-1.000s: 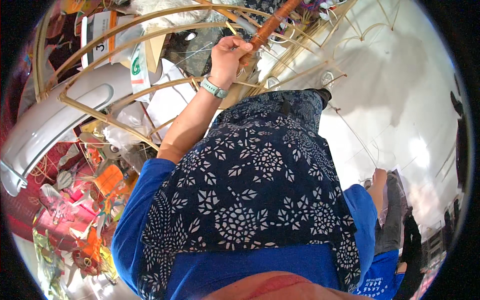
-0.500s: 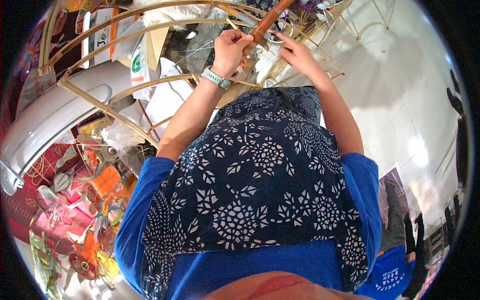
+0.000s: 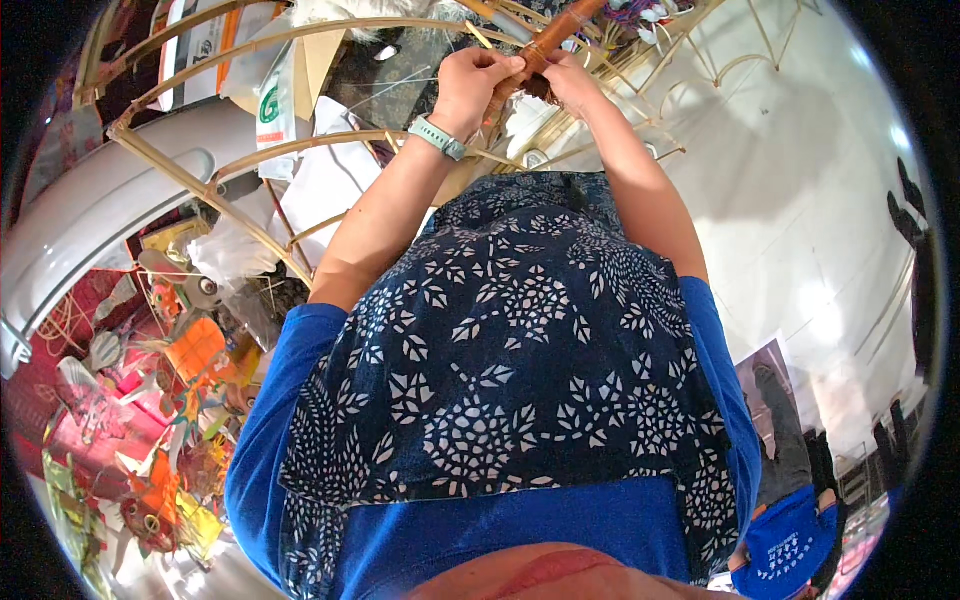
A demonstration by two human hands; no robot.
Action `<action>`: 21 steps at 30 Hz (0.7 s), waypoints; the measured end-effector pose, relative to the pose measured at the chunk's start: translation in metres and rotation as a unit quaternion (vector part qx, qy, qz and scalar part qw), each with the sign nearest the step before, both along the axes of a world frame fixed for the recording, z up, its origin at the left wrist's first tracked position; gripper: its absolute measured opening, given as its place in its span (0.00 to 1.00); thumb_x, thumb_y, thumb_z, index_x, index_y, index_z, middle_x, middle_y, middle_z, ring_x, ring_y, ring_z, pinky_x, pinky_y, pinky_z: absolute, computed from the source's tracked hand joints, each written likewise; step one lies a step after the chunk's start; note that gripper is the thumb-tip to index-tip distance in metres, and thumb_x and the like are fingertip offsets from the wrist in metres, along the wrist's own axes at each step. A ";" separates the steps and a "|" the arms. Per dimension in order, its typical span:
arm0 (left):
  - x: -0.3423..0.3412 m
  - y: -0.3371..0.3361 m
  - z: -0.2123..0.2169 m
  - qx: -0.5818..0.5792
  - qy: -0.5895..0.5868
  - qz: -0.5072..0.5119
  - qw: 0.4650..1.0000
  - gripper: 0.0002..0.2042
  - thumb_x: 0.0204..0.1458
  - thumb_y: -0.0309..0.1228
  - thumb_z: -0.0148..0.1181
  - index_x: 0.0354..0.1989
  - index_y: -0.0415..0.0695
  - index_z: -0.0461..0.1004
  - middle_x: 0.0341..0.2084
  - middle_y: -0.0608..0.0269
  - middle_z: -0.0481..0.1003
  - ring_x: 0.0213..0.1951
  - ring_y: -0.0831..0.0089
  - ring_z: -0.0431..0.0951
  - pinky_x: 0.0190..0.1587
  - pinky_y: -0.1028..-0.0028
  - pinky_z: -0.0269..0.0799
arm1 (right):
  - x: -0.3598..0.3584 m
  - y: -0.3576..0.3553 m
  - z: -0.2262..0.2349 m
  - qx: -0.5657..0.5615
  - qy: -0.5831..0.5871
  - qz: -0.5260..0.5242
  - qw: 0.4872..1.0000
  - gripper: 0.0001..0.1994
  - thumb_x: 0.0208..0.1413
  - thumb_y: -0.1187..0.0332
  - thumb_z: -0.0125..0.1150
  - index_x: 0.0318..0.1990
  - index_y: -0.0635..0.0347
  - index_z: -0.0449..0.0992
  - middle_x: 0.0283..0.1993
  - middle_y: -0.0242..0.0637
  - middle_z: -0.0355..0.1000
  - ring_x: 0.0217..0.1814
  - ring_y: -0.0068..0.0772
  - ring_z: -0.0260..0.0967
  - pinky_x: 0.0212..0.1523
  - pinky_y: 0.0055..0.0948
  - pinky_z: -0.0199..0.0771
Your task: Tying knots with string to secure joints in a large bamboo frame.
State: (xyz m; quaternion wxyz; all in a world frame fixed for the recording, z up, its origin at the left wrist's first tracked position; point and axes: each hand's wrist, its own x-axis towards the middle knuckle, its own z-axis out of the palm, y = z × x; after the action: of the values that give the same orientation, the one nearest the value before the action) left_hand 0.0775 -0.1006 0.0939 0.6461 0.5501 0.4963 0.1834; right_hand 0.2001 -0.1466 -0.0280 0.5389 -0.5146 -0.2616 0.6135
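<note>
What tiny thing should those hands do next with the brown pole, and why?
Maybe the right hand should gently steady the brown pole, because it is close beside it, opposite the left hand, which pinches it. The right fingertips are hidden, so I can't be sure.

The pale, glossy floor [image 3: 790, 250] is dotted with bright glare [image 3: 826, 320], and its far part is darkened by a shadow [image 3: 750, 165] (soft-edged).
</note>
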 end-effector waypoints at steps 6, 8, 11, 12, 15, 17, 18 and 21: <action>-0.013 -0.004 -0.004 0.030 -0.015 0.008 0.999 0.06 0.48 0.25 0.61 0.30 0.37 0.70 0.22 0.65 0.73 0.21 0.82 0.72 0.21 0.85 0.66 | -0.008 0.013 0.012 0.009 0.066 -0.036 0.997 0.12 0.54 0.67 0.53 0.42 0.64 0.74 0.41 0.36 0.73 0.39 0.27 0.71 0.39 0.27 0.73; -0.020 -0.006 -0.007 0.077 -0.009 -0.042 0.996 0.06 0.47 0.23 0.60 0.33 0.37 0.71 0.25 0.65 0.73 0.25 0.82 0.72 0.25 0.84 0.68 | -0.009 0.013 0.013 -0.008 0.058 -0.027 0.998 0.12 0.54 0.66 0.53 0.41 0.64 0.74 0.40 0.36 0.73 0.38 0.27 0.72 0.38 0.26 0.74; -0.023 -0.010 -0.013 0.235 0.026 -0.084 0.968 0.09 0.46 0.22 0.61 0.36 0.37 0.71 0.27 0.66 0.74 0.27 0.83 0.71 0.29 0.83 0.68 | -0.008 0.012 0.014 -0.021 0.100 -0.024 0.994 0.12 0.53 0.66 0.55 0.42 0.63 0.73 0.38 0.35 0.73 0.36 0.26 0.72 0.35 0.26 0.75; -0.024 -0.012 -0.015 0.208 0.026 -0.059 0.976 0.12 0.40 0.23 0.65 0.34 0.39 0.73 0.26 0.65 0.74 0.29 0.80 0.74 0.34 0.79 0.71 | -0.007 0.012 0.014 -0.016 0.100 -0.014 0.995 0.12 0.53 0.66 0.55 0.42 0.63 0.73 0.38 0.35 0.73 0.36 0.26 0.72 0.35 0.26 0.75; -0.022 -0.017 -0.018 0.234 0.030 -0.032 0.971 0.11 0.40 0.24 0.66 0.34 0.39 0.74 0.26 0.65 0.74 0.30 0.79 0.75 0.34 0.79 0.71 | -0.004 0.012 0.015 -0.009 0.147 -0.004 0.989 0.11 0.52 0.67 0.55 0.40 0.63 0.73 0.36 0.33 0.73 0.35 0.26 0.72 0.33 0.26 0.75; -0.021 -0.018 -0.017 0.228 0.007 -0.008 0.974 0.13 0.39 0.25 0.67 0.36 0.40 0.75 0.27 0.64 0.74 0.30 0.78 0.75 0.34 0.79 0.72 | -0.001 0.010 0.014 -0.008 0.072 0.004 0.997 0.08 0.52 0.68 0.55 0.36 0.62 0.73 0.34 0.32 0.72 0.34 0.26 0.72 0.32 0.26 0.74; -0.021 -0.018 -0.017 0.264 0.034 -0.011 0.964 0.14 0.39 0.25 0.67 0.37 0.41 0.75 0.26 0.63 0.74 0.29 0.77 0.75 0.34 0.78 0.72 | 0.001 0.007 0.013 -0.006 0.078 0.012 0.997 0.06 0.51 0.68 0.55 0.33 0.61 0.73 0.32 0.33 0.72 0.32 0.25 0.71 0.30 0.25 0.73; -0.021 -0.017 -0.014 0.337 0.075 -0.030 0.938 0.15 0.38 0.28 0.67 0.38 0.45 0.77 0.25 0.61 0.73 0.28 0.72 0.75 0.33 0.76 0.72 | 0.005 -0.004 0.009 -0.029 0.070 0.052 0.996 0.06 0.51 0.73 0.50 0.31 0.62 0.75 0.30 0.34 0.72 0.31 0.24 0.69 0.32 0.24 0.70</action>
State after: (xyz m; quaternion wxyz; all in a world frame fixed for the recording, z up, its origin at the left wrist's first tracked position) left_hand 0.0567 -0.1174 0.0802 0.3888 0.7624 0.4356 0.2789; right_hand 0.2046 -0.1508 -0.0187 0.5077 -0.4716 -0.2317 0.6827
